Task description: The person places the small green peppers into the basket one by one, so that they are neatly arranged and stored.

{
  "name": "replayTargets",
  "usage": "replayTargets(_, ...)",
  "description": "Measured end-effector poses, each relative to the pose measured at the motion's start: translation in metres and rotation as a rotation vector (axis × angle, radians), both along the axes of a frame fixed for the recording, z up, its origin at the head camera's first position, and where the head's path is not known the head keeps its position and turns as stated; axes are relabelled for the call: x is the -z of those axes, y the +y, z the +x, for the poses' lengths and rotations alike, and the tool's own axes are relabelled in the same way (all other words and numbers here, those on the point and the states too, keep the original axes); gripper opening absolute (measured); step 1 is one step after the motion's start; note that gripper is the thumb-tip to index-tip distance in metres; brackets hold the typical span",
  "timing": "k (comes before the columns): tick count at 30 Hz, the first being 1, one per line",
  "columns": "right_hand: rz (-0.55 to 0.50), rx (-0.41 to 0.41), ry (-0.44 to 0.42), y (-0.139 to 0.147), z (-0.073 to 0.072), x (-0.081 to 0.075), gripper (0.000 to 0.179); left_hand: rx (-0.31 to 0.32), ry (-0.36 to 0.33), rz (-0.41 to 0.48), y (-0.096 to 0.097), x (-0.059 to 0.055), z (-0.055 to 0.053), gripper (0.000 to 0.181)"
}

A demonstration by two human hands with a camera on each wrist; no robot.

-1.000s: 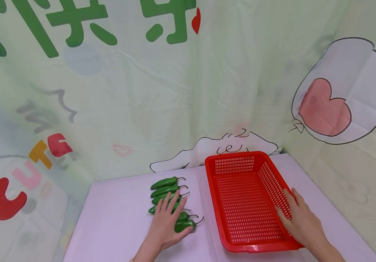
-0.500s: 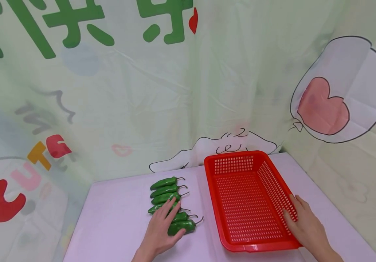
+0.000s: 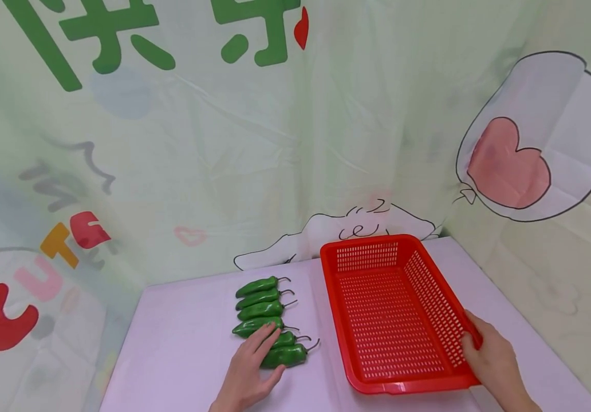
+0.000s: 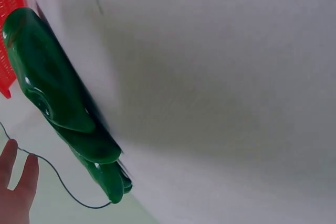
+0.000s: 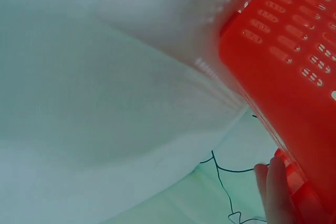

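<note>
Several green chili peppers lie in a column on the pale tabletop, stems pointing right. Over the near end of that column hovers my left hand, fingers loosely extended. It partly covers the nearest pepper; nothing is held. In the left wrist view, my left hand shows at the lower left, apart from the peppers. To the right stands a red perforated plastic basket. My right hand grips its right rim, thumb inside. In the right wrist view, those fingers hold the basket's edge.
A light printed curtain hangs behind the tabletop and along its sides. The basket's far end stands close to the back curtain. A strip of table separates the peppers from the basket.
My right hand has moved down and right along the basket's side and now grips its rim. My left hand has drawn back slightly toward me, uncovering more of the peppers.
</note>
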State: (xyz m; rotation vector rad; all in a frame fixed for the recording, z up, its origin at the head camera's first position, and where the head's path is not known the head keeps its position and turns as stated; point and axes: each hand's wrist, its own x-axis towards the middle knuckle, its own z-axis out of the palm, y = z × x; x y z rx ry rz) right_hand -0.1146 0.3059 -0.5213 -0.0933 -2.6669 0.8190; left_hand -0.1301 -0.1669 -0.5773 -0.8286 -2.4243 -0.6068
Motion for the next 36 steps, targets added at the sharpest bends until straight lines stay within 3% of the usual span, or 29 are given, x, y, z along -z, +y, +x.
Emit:
replayTargets(7, -0.012, 0.043, -0.009, 0.002, -0.001, 0.001, 0.044, 0.013, -0.090, 0.107, -0.002, 0.009, 0.001, 0.068)
replayTargets(20, -0.033, 0.050, -0.050, 0.000, -0.002, 0.002, 0.045, 0.078, -0.179, 0.337, -0.010, 0.021, 0.004, 0.060)
replayTargets(23, -0.033, 0.050, -0.051, 0.000, -0.002, 0.002, 0.045, 0.069, -0.238, 0.350, -0.013, 0.023, 0.005, 0.059)
replayTargets(28, -0.036, 0.049, -0.040, 0.000, -0.001, 0.003, 0.045, 0.000, -0.317, 0.344, -0.014, 0.019, 0.009, 0.059)
replayTargets(32, -0.038, 0.045, -0.034, 0.000, 0.000, 0.004, 0.045, -0.019, -0.314, 0.346, -0.014, 0.015, 0.011, 0.055)
replayTargets(36, -0.044, 0.047, -0.054, 0.000, -0.001, 0.003, 0.045, -0.025, -0.257, 0.303, -0.013, 0.016, 0.010, 0.056)
